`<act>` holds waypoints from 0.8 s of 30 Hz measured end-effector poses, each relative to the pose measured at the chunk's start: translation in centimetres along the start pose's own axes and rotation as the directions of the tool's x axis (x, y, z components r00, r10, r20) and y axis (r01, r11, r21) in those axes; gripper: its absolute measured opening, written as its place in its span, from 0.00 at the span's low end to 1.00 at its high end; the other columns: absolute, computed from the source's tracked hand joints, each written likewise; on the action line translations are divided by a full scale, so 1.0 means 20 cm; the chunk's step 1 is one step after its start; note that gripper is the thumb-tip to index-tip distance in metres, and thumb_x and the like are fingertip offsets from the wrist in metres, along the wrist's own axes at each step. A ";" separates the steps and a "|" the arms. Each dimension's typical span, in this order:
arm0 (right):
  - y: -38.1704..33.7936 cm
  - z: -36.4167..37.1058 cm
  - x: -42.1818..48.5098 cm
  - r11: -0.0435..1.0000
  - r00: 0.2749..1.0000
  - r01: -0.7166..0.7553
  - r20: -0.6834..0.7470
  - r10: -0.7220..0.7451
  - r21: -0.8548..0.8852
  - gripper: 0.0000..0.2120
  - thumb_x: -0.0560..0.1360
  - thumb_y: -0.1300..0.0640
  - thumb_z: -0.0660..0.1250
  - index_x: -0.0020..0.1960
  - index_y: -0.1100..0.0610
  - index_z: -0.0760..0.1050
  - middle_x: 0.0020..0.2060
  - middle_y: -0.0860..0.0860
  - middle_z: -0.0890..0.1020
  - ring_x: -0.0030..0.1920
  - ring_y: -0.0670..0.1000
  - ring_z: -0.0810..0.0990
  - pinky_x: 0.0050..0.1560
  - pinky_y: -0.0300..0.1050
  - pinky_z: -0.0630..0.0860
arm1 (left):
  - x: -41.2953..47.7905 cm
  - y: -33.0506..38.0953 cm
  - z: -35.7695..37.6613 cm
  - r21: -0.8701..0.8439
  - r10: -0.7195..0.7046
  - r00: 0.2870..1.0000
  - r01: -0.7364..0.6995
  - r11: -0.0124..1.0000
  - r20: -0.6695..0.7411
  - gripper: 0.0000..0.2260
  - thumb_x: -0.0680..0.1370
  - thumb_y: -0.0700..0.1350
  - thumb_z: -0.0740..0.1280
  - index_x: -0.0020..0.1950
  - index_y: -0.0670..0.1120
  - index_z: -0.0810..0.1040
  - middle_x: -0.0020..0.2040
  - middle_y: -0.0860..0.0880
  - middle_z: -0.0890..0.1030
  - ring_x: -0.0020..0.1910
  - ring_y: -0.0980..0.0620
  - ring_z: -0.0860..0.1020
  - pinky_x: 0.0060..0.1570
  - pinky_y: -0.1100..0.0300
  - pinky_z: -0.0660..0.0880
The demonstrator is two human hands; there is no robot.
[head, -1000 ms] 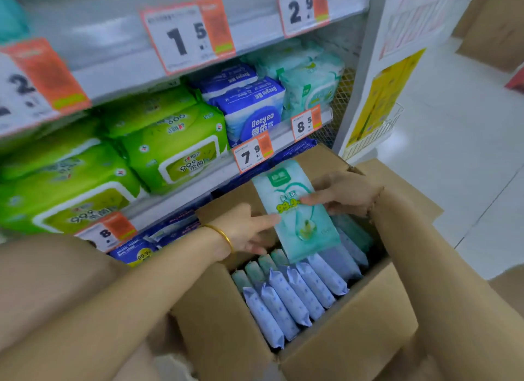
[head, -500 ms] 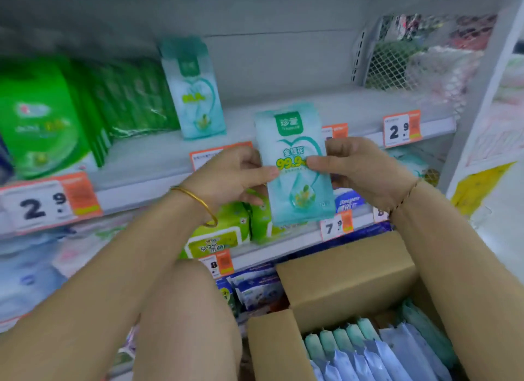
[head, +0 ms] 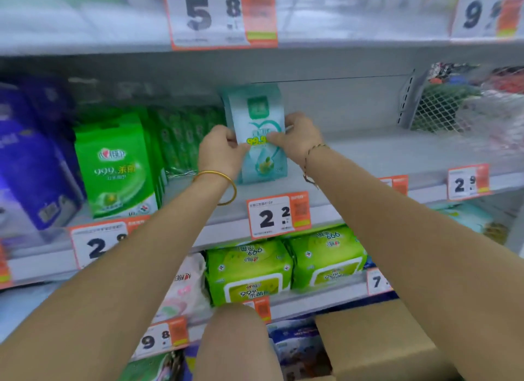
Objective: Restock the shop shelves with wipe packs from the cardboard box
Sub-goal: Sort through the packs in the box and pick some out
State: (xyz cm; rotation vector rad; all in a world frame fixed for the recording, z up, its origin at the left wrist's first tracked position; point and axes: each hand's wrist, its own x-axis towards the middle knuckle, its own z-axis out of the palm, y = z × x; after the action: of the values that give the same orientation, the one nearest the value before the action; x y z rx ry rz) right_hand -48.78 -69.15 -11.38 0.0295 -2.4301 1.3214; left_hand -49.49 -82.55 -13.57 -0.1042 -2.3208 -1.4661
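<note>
A pale teal wipe pack (head: 259,117) with a green logo and yellow "99.9" stands upright on the grey middle shelf (head: 368,153). Both my hands grip it: my left hand (head: 219,152) holds its left edge, my right hand (head: 297,138) its right edge. Its bottom edge rests at or just above the shelf surface, and another teal pack seems to stand right behind it. A flap of the cardboard box (head: 377,341) shows at the bottom right; its contents are out of view.
Green wipe packs (head: 116,168) stand left of the teal pack, dark blue packs (head: 31,159) further left. Bare shelf stretches right to a mesh divider (head: 442,108). Lime-green packs (head: 249,270) fill the shelf below. Price tags line the shelf edges. My knee (head: 238,343) is at bottom centre.
Both hands lifted the teal pack out of the box and carried it up and forward onto the middle shelf, in front of the teal pack standing there. The view tilted up.
</note>
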 end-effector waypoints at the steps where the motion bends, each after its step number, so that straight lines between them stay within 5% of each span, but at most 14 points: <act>1: 0.02 0.03 0.00 0.999 0.999 -0.017 0.029 0.018 -0.034 0.08 0.74 0.59 0.69 0.50 0.61 0.75 0.54 0.60 0.80 0.54 0.58 0.78 0.58 0.51 0.74 | 0.00 -0.02 0.01 0.055 0.009 1.000 -0.009 0.998 0.007 0.06 0.73 0.39 0.69 0.42 0.45 0.73 0.48 0.37 0.81 0.48 0.40 0.81 0.51 0.46 0.78; 4: 0.07 0.08 0.02 0.994 0.997 -0.054 0.041 0.058 -0.095 0.12 0.71 0.58 0.71 0.49 0.59 0.71 0.48 0.55 0.76 0.47 0.52 0.74 0.51 0.46 0.73 | 0.02 -0.07 0.03 0.127 0.018 1.000 -0.018 0.992 -0.001 0.08 0.75 0.39 0.68 0.51 0.38 0.74 0.50 0.38 0.80 0.50 0.40 0.79 0.52 0.49 0.77; 7: 0.07 0.11 0.05 0.992 0.998 -0.056 0.002 0.057 -0.117 0.19 0.70 0.59 0.72 0.56 0.63 0.70 0.52 0.57 0.77 0.47 0.53 0.74 0.43 0.42 0.69 | 0.04 -0.07 0.04 0.165 0.030 0.999 -0.027 0.986 -0.019 0.08 0.75 0.40 0.69 0.49 0.42 0.71 0.49 0.40 0.79 0.50 0.42 0.78 0.51 0.52 0.76; 12: 0.09 0.12 0.06 0.990 0.997 -0.069 0.008 0.071 -0.121 0.20 0.69 0.59 0.73 0.56 0.63 0.70 0.52 0.57 0.78 0.47 0.53 0.74 0.43 0.42 0.69 | 0.05 -0.08 0.05 0.197 0.033 0.998 -0.022 0.980 -0.049 0.11 0.74 0.41 0.70 0.47 0.44 0.68 0.52 0.39 0.78 0.51 0.43 0.76 0.47 0.56 0.72; 18: 0.10 0.08 0.01 0.992 0.995 -0.094 0.011 0.095 -0.087 0.25 0.70 0.58 0.73 0.61 0.65 0.67 0.48 0.55 0.72 0.50 0.53 0.73 0.46 0.42 0.67 | 0.01 -0.09 0.03 0.225 0.013 0.997 0.005 0.974 -0.079 0.15 0.73 0.42 0.71 0.56 0.39 0.72 0.57 0.39 0.75 0.56 0.41 0.75 0.57 0.51 0.73; 20: 0.10 0.03 -0.04 0.996 0.998 -0.068 -0.006 0.068 -0.060 0.25 0.70 0.58 0.73 0.61 0.65 0.67 0.52 0.57 0.73 0.54 0.55 0.74 0.49 0.42 0.68 | -0.05 -0.05 0.02 0.234 0.108 0.985 -0.074 0.969 -0.132 0.16 0.72 0.42 0.71 0.57 0.39 0.71 0.57 0.40 0.73 0.56 0.41 0.74 0.58 0.50 0.73; 24: 0.15 -0.15 -0.27 0.993 0.993 0.043 -0.116 -0.030 0.110 0.16 0.70 0.61 0.73 0.54 0.62 0.72 0.47 0.52 0.74 0.45 0.51 0.76 0.50 0.44 0.74 | -0.34 0.06 0.08 0.029 0.347 0.935 -0.346 0.938 -0.069 0.15 0.72 0.37 0.68 0.57 0.44 0.70 0.53 0.47 0.70 0.44 0.51 0.75 0.48 0.61 0.73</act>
State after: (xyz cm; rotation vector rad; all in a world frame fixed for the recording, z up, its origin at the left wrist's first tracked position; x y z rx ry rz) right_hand -43.38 -65.91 -14.10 0.0271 -2.2481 1.4027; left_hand -43.40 -79.63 -15.53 -0.4261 -2.1216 -1.2515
